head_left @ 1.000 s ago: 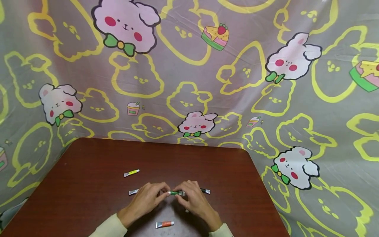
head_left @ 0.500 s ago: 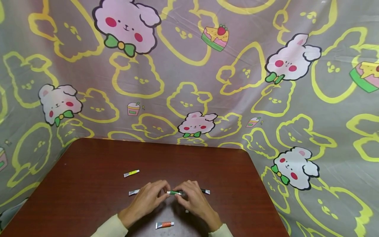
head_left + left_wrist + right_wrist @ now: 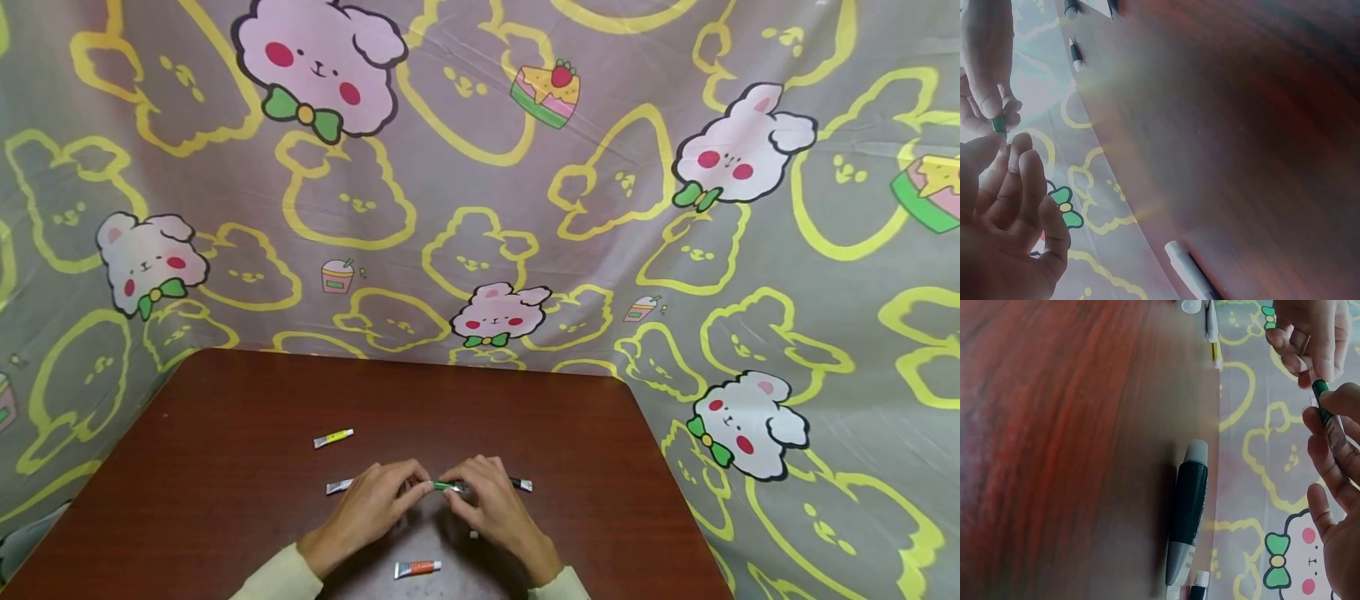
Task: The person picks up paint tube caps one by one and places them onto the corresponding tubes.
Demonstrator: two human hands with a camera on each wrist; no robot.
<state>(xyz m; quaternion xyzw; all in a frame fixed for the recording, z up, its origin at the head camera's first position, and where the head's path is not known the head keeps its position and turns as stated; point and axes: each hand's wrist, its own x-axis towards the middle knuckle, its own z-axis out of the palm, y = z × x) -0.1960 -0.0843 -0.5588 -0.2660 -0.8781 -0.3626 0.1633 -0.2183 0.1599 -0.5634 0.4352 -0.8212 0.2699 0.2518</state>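
Note:
In the head view a small green paint tube (image 3: 441, 485) is held between my two hands above the table. My left hand (image 3: 375, 500) pinches its cap end with thumb and fingertips, hiding most of the cap. My right hand (image 3: 491, 504) grips the body near the crimped end, thumb on one side and fingers on the other. The right wrist view shows the same tube (image 3: 1321, 390) slanting from one hand to the other. Below the right hand, a dark green tube (image 3: 1188, 503) with a pale cap lies on the table.
On the brown table (image 3: 247, 408) lie a yellow tube (image 3: 333, 438), an orange tube (image 3: 417, 569) and a white tube (image 3: 339, 486) partly behind my left hand. A black tube (image 3: 521, 484) shows beyond my right hand. A patterned curtain (image 3: 480, 183) surrounds the table's far sides.
My left fingertips have shifted slightly right and now cover the white cap that showed before. The green tube has tilted a little; my right hand stays nearly in place.

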